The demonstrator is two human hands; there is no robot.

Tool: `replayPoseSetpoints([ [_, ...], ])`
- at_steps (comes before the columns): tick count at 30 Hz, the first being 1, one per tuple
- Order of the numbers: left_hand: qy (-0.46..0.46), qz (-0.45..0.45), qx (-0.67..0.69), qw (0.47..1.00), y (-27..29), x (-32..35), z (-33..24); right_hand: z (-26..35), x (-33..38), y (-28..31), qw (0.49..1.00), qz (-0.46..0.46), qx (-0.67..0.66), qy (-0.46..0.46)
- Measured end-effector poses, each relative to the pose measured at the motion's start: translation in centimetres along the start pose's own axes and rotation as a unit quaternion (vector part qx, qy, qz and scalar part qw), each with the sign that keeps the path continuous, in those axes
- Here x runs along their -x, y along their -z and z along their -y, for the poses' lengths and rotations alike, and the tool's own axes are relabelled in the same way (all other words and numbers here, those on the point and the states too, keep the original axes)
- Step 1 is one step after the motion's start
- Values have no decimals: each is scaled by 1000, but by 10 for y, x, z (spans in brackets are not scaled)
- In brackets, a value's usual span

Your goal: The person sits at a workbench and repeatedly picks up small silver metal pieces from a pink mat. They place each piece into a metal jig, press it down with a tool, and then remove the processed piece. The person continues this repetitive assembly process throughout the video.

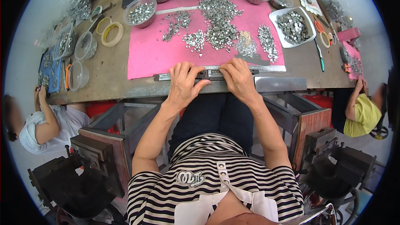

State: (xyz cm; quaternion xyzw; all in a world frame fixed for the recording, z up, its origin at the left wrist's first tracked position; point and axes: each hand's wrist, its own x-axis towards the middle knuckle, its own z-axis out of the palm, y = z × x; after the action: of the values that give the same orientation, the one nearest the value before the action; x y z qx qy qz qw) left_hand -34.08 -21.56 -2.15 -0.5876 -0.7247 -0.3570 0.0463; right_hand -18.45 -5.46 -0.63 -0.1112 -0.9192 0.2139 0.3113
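Observation:
A long, narrow dark metal bar with a channel and shiny small pieces (214, 73) lies along the near edge of a pink mat (143, 60). My left hand (183, 84) wraps over its left part, fingers on the far side and thumb on the near side. Farther right, my right hand (241, 79) has its thumb and fingers closed on the same bar; whether a small piece is pinched there I cannot tell. Past my fingers lie heaps of small silvery metal pieces (223, 25) and a pile of thin shiny strips (246, 49).
Plastic tubs of metal pieces (141, 13) line the mat's far side. A white tray (308, 37) stands right, near a toothbrush (320, 56) and scissors (320, 27). Tape rolls (112, 34) lie left. A flat metal plate (280, 84) sits at the table edge. Two people work at the sides.

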Motion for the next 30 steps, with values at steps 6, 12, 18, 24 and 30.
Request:
replayPoseSetpoints([
  [6, -16, -12, 10, 1000, -4, -1, 6, -2, 0, -1, 999, -9, -33, -14],
  [12, -16, 3, 13, 1000, -2, -3, 6, -1, 1, -1, 999, -10, -35, -22],
  [18, -32, 46, -29, 998, -7, -44, 3, -17, -20, 6, 993, -49, 95, -42],
  [24, -35, 192, -41, 980, -17, -64, 1, -29, -23, 1, 989, 31, 134, -51],
  [30, 11, 166, 40, 985, 3, -43, 5, -38, -10, 22, 992, 28, 47, -110],
])
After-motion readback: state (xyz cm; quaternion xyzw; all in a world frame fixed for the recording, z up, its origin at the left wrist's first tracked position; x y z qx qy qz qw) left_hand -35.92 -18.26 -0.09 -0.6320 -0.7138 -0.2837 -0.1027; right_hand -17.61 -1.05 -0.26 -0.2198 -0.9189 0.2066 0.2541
